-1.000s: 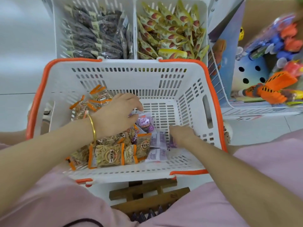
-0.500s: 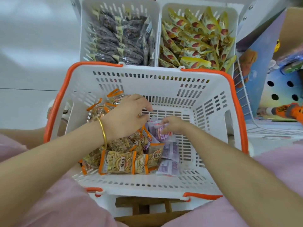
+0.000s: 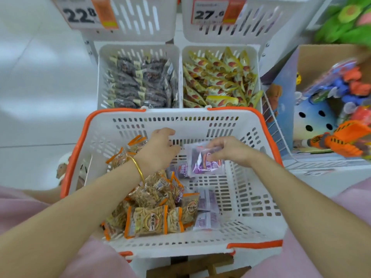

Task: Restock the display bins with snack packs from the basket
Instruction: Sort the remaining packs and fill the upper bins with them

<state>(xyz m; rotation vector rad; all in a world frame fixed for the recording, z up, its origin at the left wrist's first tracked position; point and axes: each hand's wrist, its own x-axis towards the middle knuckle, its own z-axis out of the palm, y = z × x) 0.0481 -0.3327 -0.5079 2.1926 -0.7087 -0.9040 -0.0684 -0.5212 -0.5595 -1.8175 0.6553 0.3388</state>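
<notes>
Through the head camera I read two price cards on the upper white bins: "22.8" (image 3: 80,15) on the left and "27.6" (image 3: 208,15) on the right; the small print is too blurred to read. Below them, the left white slotted display bin (image 3: 102,81) holds dark clear-wrapped packs (image 3: 138,83), and the right white slotted display bin (image 3: 259,63) holds yellow packs with a red oval mark (image 3: 216,81).

The white slotted plastic basket with an orange rim (image 3: 251,177) sits just in front of those bins. My right hand (image 3: 230,151) pinches a clear-and-purple snack pack (image 3: 202,163) between thumb and fingers, lifted above the basket floor. My left hand (image 3: 160,149), with a gold bangle (image 3: 138,169) on the wrist, hangs by the far wall, fingers curled; I cannot tell whether they hold anything.

Orange-edged packs of pale seeds (image 3: 148,219) with a round printed emblem are heaped in the left half, and flat purple packs (image 3: 206,199) lie beside them. A cardboard box of bright plastic toys (image 3: 341,87) stands to the right.
</notes>
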